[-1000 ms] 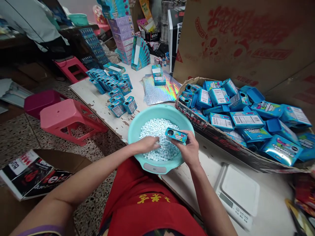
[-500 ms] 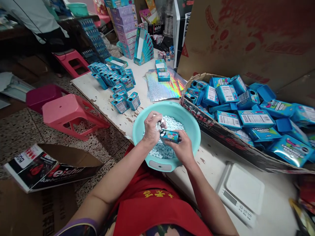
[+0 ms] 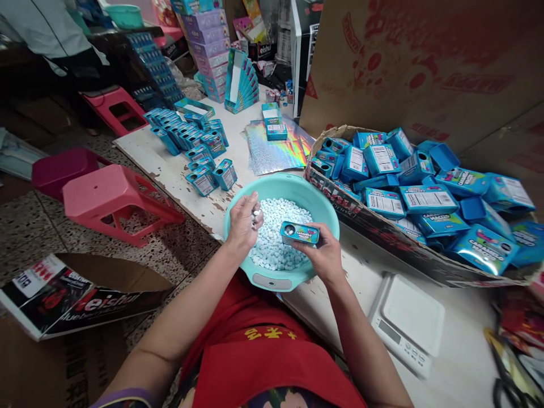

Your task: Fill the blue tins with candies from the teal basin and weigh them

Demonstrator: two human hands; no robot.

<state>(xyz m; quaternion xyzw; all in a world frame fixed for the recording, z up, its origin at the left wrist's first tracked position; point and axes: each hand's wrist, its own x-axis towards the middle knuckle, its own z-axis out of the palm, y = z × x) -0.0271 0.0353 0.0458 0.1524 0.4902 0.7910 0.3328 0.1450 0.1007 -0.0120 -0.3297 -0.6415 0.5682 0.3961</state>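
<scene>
A worn white tabletop (image 3: 178, 170) in a crowded packing room carries the work, with a speckled floor and a pink stool (image 3: 114, 198) off to the left of it. Nearest the person, a teal basin (image 3: 327, 212) sits at the table edge, still holding a deep bed of small pale-blue candies (image 3: 280, 249). The left hand (image 3: 244, 224) hovers over the basin's left side, fingers curled shut around a small pinch of candies. The right hand (image 3: 325, 258) grips a little blue box (image 3: 300, 233) flat above the candies, its round opening turned toward the left hand; how full it is cannot be told. Just right of the basin lies a white kitchen scale (image 3: 406, 323) with nothing on its plate. Beyond that, a torn cardboard carton (image 3: 382, 238) is heaped with many more of the same blue boxes (image 3: 425, 198), several showing open ends, so by the look of it a large share remains to be filled. Farther left on the tabletop, a cluster of standing boxes (image 3: 191, 144) is lined up in rows, seemingly the finished lot, and it is much smaller than the heap. Past these lie holographic sheets (image 3: 272, 153), then stacked purple cartons (image 3: 210, 39) at the back.
</scene>
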